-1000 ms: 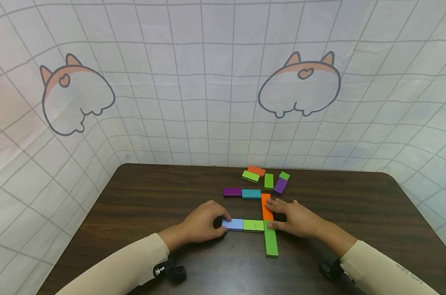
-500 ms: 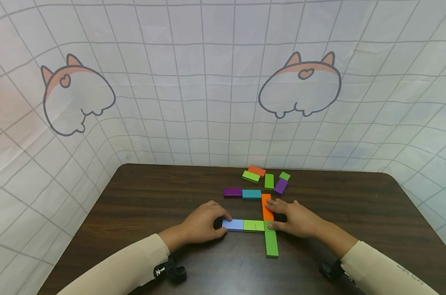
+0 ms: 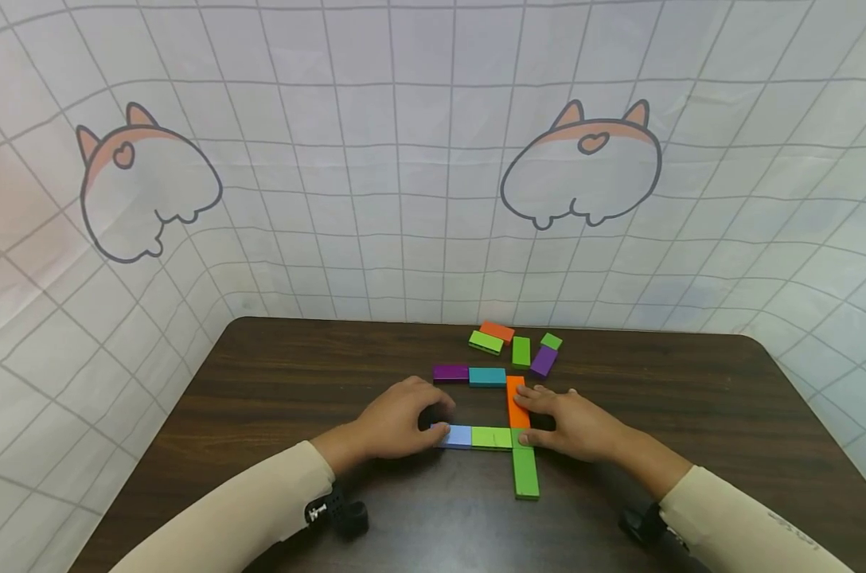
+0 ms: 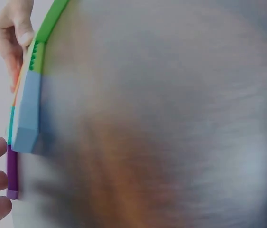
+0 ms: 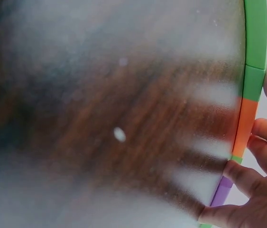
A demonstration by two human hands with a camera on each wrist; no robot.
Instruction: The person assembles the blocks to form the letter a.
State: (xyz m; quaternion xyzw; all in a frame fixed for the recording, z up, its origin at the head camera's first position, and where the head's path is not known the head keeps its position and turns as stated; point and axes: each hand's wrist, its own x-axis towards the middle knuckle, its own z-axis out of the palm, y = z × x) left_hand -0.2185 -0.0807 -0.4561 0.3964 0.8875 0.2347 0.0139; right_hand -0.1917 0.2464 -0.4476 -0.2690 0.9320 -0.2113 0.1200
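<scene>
Flat coloured blocks lie on the dark wood table. My left hand (image 3: 399, 420) hovers over the left end of a light blue block (image 3: 459, 437); its spread fingers stand clear of that block in the left wrist view. A light green block (image 3: 491, 438) continues the row to a small green block (image 3: 516, 437), with a longer green block (image 3: 526, 475) below. Relaxed fingers of my right hand (image 3: 579, 424) rest on the orange block (image 3: 515, 398), the thumb on the small green one. A teal block (image 3: 487, 377) and a dark purple block (image 3: 450, 373) form a row behind.
Further back lie loose blocks: a red-orange one (image 3: 498, 331), a lime one (image 3: 486, 343), a green one (image 3: 521, 352), a violet one (image 3: 544, 361) and a small green one (image 3: 551, 341). Grid-patterned cloth (image 3: 433, 183) hangs behind the table (image 3: 297, 358).
My left hand has let go of the light blue block's end, its fingers lifting away and shifting slightly back and right. The right hand and the blocks have stayed put.
</scene>
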